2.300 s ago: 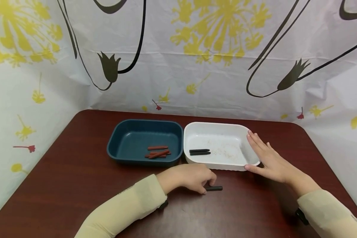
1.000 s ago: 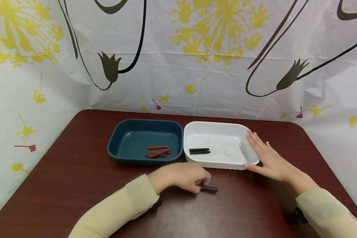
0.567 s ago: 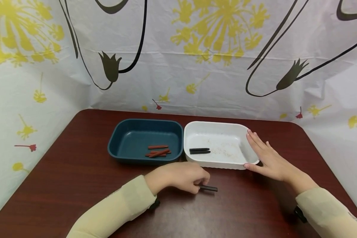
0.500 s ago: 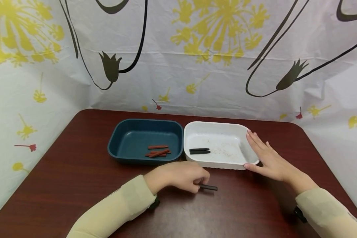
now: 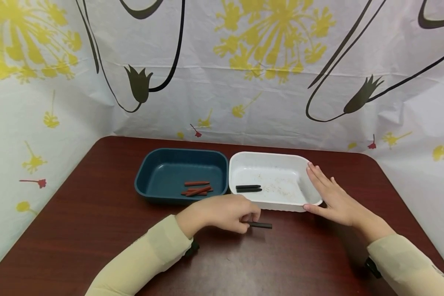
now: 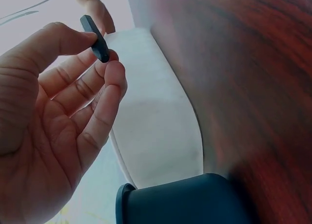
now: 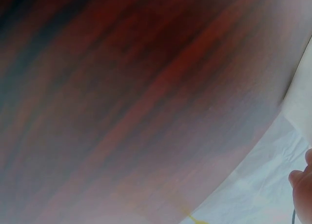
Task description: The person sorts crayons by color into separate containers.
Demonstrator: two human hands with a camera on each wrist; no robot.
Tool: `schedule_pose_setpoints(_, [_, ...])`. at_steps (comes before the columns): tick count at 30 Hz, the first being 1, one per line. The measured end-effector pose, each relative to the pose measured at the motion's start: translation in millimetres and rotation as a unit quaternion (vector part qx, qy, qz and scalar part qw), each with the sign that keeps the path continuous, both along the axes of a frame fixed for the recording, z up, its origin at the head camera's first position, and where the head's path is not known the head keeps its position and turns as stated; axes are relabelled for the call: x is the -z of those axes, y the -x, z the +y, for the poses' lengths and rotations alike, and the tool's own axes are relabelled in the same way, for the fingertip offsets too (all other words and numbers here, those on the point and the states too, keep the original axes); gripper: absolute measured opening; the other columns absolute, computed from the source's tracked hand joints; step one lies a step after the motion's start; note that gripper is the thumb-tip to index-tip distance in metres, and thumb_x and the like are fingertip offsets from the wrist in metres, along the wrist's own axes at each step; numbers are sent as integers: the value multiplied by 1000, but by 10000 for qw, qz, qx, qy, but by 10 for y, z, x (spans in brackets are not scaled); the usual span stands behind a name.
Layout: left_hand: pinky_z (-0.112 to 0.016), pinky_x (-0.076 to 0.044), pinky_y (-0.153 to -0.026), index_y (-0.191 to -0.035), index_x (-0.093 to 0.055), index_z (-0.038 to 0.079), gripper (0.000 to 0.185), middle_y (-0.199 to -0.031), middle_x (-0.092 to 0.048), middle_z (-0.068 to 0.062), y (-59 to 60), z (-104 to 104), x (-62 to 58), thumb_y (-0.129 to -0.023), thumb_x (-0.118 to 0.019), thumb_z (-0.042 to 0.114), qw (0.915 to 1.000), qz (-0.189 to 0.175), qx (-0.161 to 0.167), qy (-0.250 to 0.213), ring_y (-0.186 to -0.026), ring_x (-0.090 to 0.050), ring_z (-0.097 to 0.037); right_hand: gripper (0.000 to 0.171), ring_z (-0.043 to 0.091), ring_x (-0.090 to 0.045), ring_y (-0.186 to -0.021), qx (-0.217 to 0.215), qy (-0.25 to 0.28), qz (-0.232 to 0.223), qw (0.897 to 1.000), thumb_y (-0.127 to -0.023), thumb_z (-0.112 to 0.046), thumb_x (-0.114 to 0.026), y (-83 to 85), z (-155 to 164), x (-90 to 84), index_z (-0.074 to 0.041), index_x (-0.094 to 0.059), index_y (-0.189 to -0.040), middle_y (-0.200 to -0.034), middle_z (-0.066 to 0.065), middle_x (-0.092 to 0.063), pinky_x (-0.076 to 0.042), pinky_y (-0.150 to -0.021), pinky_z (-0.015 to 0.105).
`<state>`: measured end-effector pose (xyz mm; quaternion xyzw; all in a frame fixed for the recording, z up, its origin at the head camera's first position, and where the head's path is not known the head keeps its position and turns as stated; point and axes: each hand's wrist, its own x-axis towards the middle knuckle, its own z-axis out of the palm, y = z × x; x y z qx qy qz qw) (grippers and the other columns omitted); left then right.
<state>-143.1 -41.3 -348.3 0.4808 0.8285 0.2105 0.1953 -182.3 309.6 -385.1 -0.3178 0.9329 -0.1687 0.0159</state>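
Note:
My left hand (image 5: 227, 213) pinches a black crayon (image 5: 260, 225) between thumb and fingertips, just in front of the white dish (image 5: 281, 174). The left wrist view shows this crayon (image 6: 95, 38) gripped near its middle, the other fingers loosely bent below it. Two more black crayons (image 5: 248, 188) lie side by side in the white dish's near left part. My right hand (image 5: 334, 201) rests with straight, spread fingers on that dish's right end, thumb at the near corner. Only a sliver of the right hand (image 7: 303, 190) appears in the right wrist view.
Against the white dish's left side stands a dark blue dish (image 5: 170, 174), with several reddish-brown crayons (image 5: 197, 190) in its near right part. Both dishes sit on a dark red wooden table (image 5: 77, 222). A patterned white sheet (image 5: 207, 98) hangs behind and along the sides.
The left hand took hold of the black crayon on the table, drew it slightly left, then raised it a little towards the white dish. The right hand has stayed in place.

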Motion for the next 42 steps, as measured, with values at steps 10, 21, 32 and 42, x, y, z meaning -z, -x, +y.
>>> schedule_pose_setpoints(10, [-15, -41, -63, -102, -64, 16, 11, -75, -54, 7, 11, -49, -54, -92, -62, 11, 9995, 230, -226, 5, -65, -48, -5, 101, 18, 6, -156, 28, 38, -85, 10000, -88, -41, -71, -8, -28, 22, -9, -8, -161, -169, 10, -3, -14, -112, 76])
schedule_pose_setpoints(21, [-17, -42, -70, -106, -65, 12, 15, -75, -53, 5, 103, -115, -136, -93, -60, 9, 9992, 142, -335, -186, -65, -45, -4, 101, 19, 6, -156, -17, -2, -25, 10000, -89, -42, -70, 1, -30, 17, -9, -7, -161, -169, 11, -3, -14, -111, 76])
schedule_pose_setpoints(32, [-20, -45, -68, -102, -65, 16, 13, -76, -56, 7, 238, -165, -204, -91, -60, 10, 9971, 220, -679, -279, -69, -51, -6, 100, 18, 7, -156, 12, -52, -15, 10000, -89, -42, -69, -1, -21, -25, -7, -8, -160, -169, 12, -4, -15, -111, 76])
schedule_pose_setpoints(42, [-22, -44, -69, -105, -65, 10, 17, -79, -56, 4, 455, -189, -163, -90, -57, 7, 9941, 66, -894, -608, -70, -49, -9, 100, 18, 7, -156, 36, -35, 9, 10000, -89, -41, -70, 0, 4, -12, -6, -9, -160, -169, 12, -4, -16, -109, 77])
